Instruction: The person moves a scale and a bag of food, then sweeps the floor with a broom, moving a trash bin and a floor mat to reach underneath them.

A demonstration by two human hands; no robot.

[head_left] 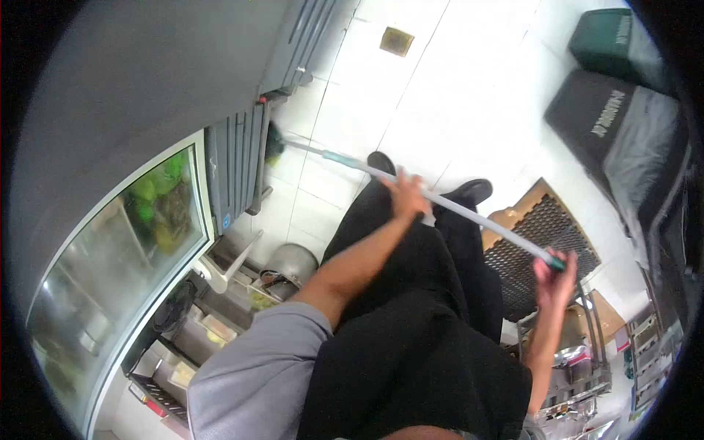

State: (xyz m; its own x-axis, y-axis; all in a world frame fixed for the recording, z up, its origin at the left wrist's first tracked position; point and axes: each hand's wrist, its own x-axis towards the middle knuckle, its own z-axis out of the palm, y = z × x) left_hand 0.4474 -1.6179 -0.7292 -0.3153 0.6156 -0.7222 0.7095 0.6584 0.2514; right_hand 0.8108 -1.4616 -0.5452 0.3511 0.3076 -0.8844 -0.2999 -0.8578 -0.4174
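Clenching 1 pole are the left grip and right grip; lettering on the dark bag is blurred.

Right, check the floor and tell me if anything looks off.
Possibly the black perforated mat: the brown board beneath shows unevenly past its edges, so it looks askew. I see no spill on the white floor.
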